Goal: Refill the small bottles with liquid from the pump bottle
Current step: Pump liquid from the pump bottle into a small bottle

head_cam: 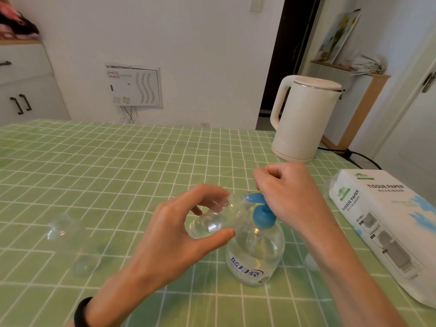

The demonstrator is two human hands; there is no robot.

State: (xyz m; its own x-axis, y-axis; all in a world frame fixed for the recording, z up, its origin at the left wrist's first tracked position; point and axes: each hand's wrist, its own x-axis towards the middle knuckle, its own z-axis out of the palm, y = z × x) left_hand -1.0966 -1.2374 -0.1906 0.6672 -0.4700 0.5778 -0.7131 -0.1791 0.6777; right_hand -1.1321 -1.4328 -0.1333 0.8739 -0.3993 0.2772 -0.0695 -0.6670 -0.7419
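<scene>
A clear pump bottle [254, 258] with a blue pump head [259, 208] and blue lettering stands on the green checked tablecloth [118, 161]. My left hand [179, 234] holds a small clear bottle [212, 220] tilted on its side, its open neck against the blue spout. My right hand [287, 192] rests on top of the pump head with its fingers curled over it. Two other small clear bottles sit to the left: one [62, 226] further back, one [83, 265] nearer.
A white electric kettle [304, 119] stands at the back right, its cord trailing off the table. A white tissue paper pack [387, 230] lies at the right edge. A small clear cap [311, 261] lies right of the pump bottle.
</scene>
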